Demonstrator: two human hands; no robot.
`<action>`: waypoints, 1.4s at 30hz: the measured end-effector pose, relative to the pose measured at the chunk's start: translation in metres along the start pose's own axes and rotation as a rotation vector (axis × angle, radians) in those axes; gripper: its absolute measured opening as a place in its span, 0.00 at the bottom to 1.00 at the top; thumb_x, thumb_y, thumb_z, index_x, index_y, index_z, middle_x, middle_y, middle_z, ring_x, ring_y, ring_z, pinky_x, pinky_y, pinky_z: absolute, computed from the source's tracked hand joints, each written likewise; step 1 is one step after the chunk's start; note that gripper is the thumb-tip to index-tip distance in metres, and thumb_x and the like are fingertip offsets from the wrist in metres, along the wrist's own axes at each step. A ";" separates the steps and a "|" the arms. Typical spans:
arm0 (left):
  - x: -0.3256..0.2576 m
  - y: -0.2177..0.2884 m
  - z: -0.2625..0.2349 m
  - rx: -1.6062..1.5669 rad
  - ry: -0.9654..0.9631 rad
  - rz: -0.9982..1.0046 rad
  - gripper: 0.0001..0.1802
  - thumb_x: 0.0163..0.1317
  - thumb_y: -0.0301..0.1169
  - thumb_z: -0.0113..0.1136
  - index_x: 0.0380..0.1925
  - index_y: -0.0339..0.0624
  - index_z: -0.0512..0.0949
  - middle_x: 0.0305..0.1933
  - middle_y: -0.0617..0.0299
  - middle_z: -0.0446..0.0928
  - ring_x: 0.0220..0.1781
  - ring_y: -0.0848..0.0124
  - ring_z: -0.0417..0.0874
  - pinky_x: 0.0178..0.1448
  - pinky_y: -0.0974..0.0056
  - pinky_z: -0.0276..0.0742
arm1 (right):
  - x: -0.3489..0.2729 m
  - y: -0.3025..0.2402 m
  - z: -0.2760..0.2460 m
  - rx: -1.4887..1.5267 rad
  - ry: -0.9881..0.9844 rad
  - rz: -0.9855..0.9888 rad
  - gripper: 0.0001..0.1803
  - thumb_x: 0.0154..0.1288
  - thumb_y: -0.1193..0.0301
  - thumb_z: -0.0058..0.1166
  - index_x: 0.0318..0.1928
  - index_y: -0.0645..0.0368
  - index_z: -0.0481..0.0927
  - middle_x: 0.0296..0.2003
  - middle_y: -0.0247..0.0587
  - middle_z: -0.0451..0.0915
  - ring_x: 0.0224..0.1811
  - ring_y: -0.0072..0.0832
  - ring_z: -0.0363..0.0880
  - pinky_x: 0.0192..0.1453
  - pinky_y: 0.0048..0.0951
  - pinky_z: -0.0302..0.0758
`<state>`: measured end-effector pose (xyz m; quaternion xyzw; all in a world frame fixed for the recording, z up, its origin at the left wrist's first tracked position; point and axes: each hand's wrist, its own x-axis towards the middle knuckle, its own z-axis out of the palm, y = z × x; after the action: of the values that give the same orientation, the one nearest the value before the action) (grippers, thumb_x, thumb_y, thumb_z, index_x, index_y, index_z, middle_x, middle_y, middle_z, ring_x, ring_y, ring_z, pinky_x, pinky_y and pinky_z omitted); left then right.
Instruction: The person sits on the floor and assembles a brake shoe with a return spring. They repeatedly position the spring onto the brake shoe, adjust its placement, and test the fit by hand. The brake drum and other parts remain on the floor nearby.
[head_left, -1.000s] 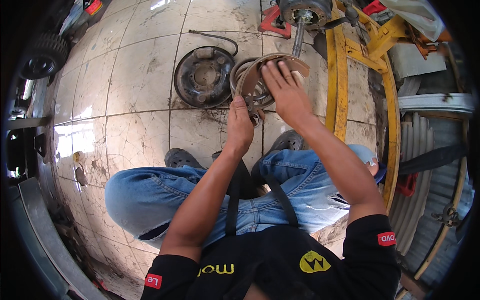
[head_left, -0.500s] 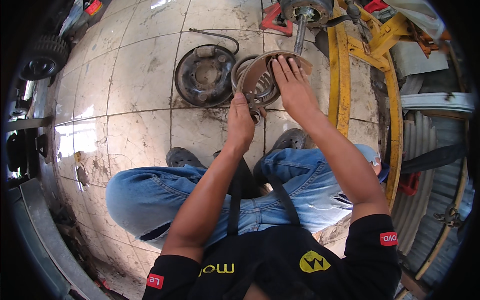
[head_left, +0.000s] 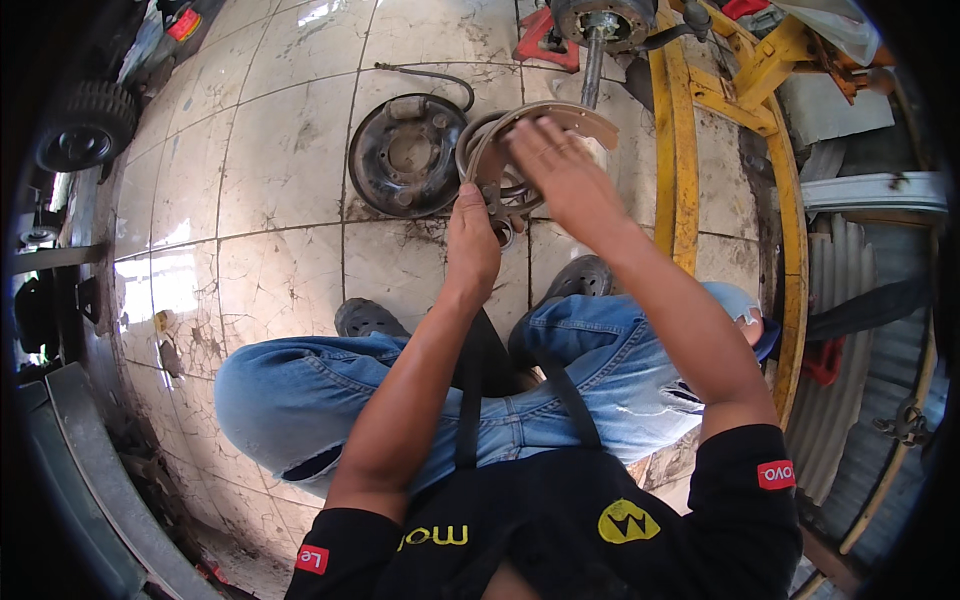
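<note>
My left hand (head_left: 473, 238) grips the lower left end of a curved brown brake shoe (head_left: 592, 121), thumb on top. Over the shoe's curved face lies my right hand (head_left: 570, 185), its fingers stretched out and a little smeared by motion; whether anything thin is under them is hidden. Beneath the shoe, a metal coil spring (head_left: 470, 140) shows in part. To the left, a round black brake backing plate (head_left: 366, 165) rests flat on the tiles, a dark hose (head_left: 440, 76) curving by its top. A small metal ring (head_left: 504, 236) sits below the shoe.
At the right stands a yellow steel frame (head_left: 672, 160). A drum (head_left: 605, 25) with a shaft (head_left: 593, 70) is at the far side, beside a red stand (head_left: 545, 48). A tyre (head_left: 88, 125) lies far left. My shoes (head_left: 368, 318) are close below the parts.
My right hand has slid left along the shoe, toward the left hand. The shoe and my left hand have shifted slightly left in the picture.
</note>
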<state>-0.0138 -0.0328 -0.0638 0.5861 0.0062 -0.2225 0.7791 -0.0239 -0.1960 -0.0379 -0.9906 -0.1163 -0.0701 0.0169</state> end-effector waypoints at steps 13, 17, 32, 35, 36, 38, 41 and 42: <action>0.001 0.000 0.001 0.001 0.038 -0.033 0.30 0.77 0.53 0.29 0.47 0.42 0.75 0.27 0.63 0.78 0.27 0.77 0.72 0.32 0.70 0.66 | -0.003 -0.008 0.005 0.021 -0.015 0.033 0.33 0.65 0.75 0.45 0.71 0.59 0.60 0.73 0.45 0.57 0.76 0.46 0.54 0.76 0.47 0.55; 0.000 0.002 0.000 0.012 0.018 -0.016 0.30 0.77 0.53 0.29 0.47 0.42 0.75 0.27 0.63 0.78 0.27 0.77 0.73 0.32 0.70 0.67 | -0.002 0.003 0.001 -0.001 -0.004 0.121 0.31 0.67 0.73 0.43 0.71 0.58 0.60 0.73 0.47 0.57 0.75 0.48 0.55 0.76 0.48 0.57; 0.000 0.008 -0.001 0.025 0.050 -0.086 0.32 0.77 0.55 0.31 0.46 0.40 0.77 0.30 0.61 0.79 0.30 0.75 0.75 0.37 0.68 0.70 | -0.005 -0.002 0.004 0.039 -0.026 0.028 0.32 0.67 0.72 0.44 0.72 0.54 0.59 0.74 0.42 0.56 0.76 0.44 0.52 0.77 0.48 0.54; 0.001 0.007 -0.003 0.025 0.037 -0.079 0.32 0.77 0.55 0.30 0.46 0.40 0.77 0.30 0.62 0.79 0.31 0.75 0.75 0.38 0.68 0.70 | -0.003 -0.002 -0.002 -0.074 -0.050 0.186 0.33 0.66 0.73 0.46 0.72 0.53 0.60 0.74 0.40 0.56 0.77 0.42 0.52 0.77 0.47 0.53; 0.002 0.007 -0.003 0.013 0.038 -0.075 0.32 0.77 0.55 0.30 0.46 0.40 0.77 0.30 0.62 0.79 0.31 0.75 0.75 0.38 0.68 0.71 | -0.003 -0.007 -0.002 -0.019 -0.056 0.111 0.33 0.66 0.73 0.46 0.72 0.53 0.59 0.74 0.39 0.56 0.77 0.42 0.52 0.77 0.47 0.53; 0.002 0.009 -0.001 -0.024 0.045 -0.071 0.29 0.78 0.51 0.30 0.46 0.39 0.75 0.32 0.62 0.79 0.28 0.76 0.75 0.34 0.69 0.70 | -0.004 -0.014 -0.001 0.096 -0.070 -0.033 0.33 0.66 0.73 0.46 0.72 0.53 0.58 0.74 0.39 0.55 0.77 0.42 0.52 0.77 0.48 0.53; 0.000 0.012 0.000 -0.002 0.026 -0.067 0.31 0.77 0.54 0.30 0.46 0.40 0.76 0.30 0.62 0.79 0.28 0.76 0.74 0.33 0.69 0.70 | -0.004 0.000 -0.003 0.010 -0.054 0.073 0.33 0.66 0.72 0.46 0.72 0.52 0.59 0.75 0.39 0.54 0.77 0.42 0.52 0.78 0.46 0.53; 0.000 0.012 0.000 0.015 0.018 -0.064 0.32 0.76 0.56 0.30 0.46 0.41 0.77 0.29 0.63 0.78 0.29 0.76 0.74 0.34 0.69 0.70 | -0.003 0.002 -0.005 -0.033 -0.053 0.132 0.33 0.66 0.72 0.46 0.72 0.51 0.60 0.75 0.39 0.54 0.77 0.41 0.52 0.78 0.46 0.52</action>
<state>-0.0098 -0.0302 -0.0527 0.5933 0.0300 -0.2421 0.7671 -0.0274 -0.1989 -0.0335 -0.9978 -0.0499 -0.0446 0.0020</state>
